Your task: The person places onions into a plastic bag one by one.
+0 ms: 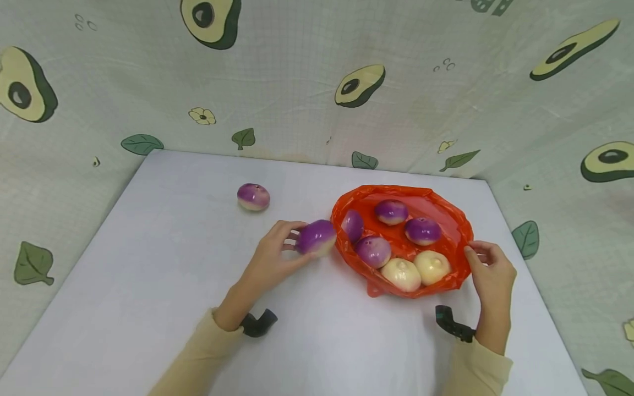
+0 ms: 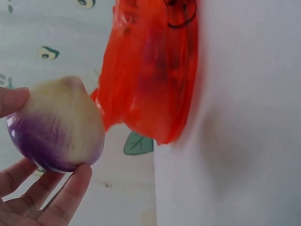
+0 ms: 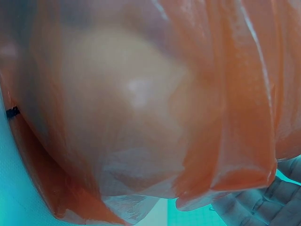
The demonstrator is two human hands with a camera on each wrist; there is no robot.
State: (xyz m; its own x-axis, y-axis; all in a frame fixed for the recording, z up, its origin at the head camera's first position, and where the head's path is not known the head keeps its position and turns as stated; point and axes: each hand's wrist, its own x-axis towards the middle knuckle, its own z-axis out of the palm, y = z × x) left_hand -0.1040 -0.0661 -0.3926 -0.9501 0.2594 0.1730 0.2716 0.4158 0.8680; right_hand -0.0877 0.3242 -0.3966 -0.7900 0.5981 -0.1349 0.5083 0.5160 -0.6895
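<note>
A purple-and-white turnip (image 1: 316, 237) is gripped by my left hand (image 1: 271, 257), its thumb and fingertips on opposite sides. In the left wrist view the pale side of this turnip (image 2: 59, 125) shows, raised beside the bag. The red plastic bag (image 1: 427, 204) stands wide open, with the held turnip right at its left rim. Several turnips lie inside, some purple side up, two with pale ends up. My right hand (image 1: 494, 275) pinches the bag's right rim between thumb and fingers. Up close in the right wrist view, the bag (image 3: 230, 117) hides part of that hand.
Another purple-and-white turnip (image 1: 253, 197) lies on the white table (image 1: 163, 247), back and left of the held one. A pale cloth (image 1: 287, 99) printed with avocados and leaves hangs behind the table and along its sides.
</note>
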